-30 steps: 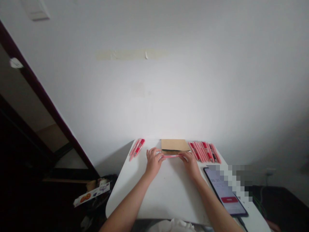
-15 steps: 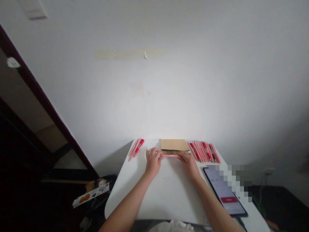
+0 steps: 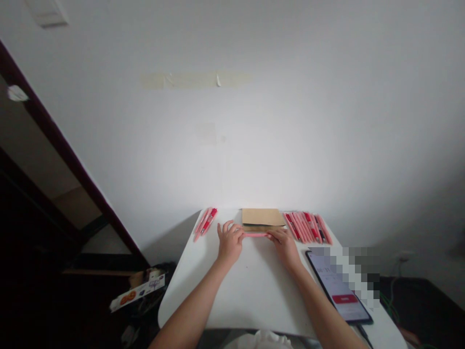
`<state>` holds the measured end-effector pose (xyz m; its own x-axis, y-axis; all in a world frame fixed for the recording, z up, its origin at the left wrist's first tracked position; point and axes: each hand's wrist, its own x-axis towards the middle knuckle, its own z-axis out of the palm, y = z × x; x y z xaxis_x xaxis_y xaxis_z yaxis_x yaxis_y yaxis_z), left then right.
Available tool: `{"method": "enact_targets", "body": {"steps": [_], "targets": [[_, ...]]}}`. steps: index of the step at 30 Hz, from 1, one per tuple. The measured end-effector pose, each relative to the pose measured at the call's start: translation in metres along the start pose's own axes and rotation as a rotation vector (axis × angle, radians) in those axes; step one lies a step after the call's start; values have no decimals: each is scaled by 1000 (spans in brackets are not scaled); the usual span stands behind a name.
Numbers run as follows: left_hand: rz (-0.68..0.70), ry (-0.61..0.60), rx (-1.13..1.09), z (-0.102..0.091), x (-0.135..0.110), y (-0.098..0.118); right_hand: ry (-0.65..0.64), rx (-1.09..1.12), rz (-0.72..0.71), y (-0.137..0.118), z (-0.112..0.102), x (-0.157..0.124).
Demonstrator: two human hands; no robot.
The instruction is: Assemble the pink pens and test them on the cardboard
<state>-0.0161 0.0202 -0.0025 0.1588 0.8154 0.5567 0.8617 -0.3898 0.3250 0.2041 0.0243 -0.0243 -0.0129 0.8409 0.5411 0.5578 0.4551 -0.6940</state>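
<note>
A slim pink pen (image 3: 255, 235) lies level between my two hands, just in front of a brown cardboard box (image 3: 262, 216). My left hand (image 3: 231, 241) pinches its left end between thumb and forefinger, the other fingers raised and spread. At the opposite end, my right hand (image 3: 284, 245) is closed on the pen, its fingers covering that tip. A row of several pink pens (image 3: 307, 228), some with red or black parts, lies to the right of the box. Farther left rests a small group of pink and red pens (image 3: 206, 223).
The white table (image 3: 254, 291) stands against a pale wall (image 3: 290, 145). On its right side lies a phone (image 3: 339, 288) with a lit screen and a cable. A printed carton (image 3: 140, 292) sits among dark items beyond the left edge.
The left hand's free fingers have lifted and spread slightly. Both hands keep hold of the pink pen in nearly the same place.
</note>
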Motion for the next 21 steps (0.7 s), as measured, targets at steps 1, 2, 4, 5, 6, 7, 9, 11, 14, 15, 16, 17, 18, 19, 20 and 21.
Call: {"method": "enact_targets", "body": {"steps": [1,2,4,5,6,7,9,11,14,15,16,17,18,19,20,21], "targets": [[-1,0,-4,-1,0,0,3,0,2,0,0,0],[-3,2,-7,-1,1,0,6,0,4,0,0,0],[-7,1,-16,-2,1,1,16,-3,10,0,1,-1],[-8,1,-22,-2,1,1,21,-5,11,0,1,-1],[-11,0,-29,-2,1,2,25,-7,12,1,1,-1],[-11,-2,-38,-1,1,2,28,-9,13,1,2,-1],[-16,-4,-55,-1,1,2,32,-12,14,3,2,0],[-26,-6,-66,0,1,2,31,-14,17,3,1,0],[-42,-15,-79,1,2,2,33,-5,20,2,1,0],[-45,-21,-85,2,2,2,36,1,19,1,1,0],[-45,-26,-91,2,2,2,41,7,15,0,1,0],[-42,-28,-97,3,2,1,46,11,9,0,1,0],[-38,-28,-104,3,2,1,52,13,1,-1,1,0],[-33,-29,-110,4,2,0,57,12,-7,-2,1,0],[-31,-29,-116,4,2,0,62,8,-16,-2,1,0],[-32,-28,-120,5,2,-1,68,2,-25,-2,1,0]]}}
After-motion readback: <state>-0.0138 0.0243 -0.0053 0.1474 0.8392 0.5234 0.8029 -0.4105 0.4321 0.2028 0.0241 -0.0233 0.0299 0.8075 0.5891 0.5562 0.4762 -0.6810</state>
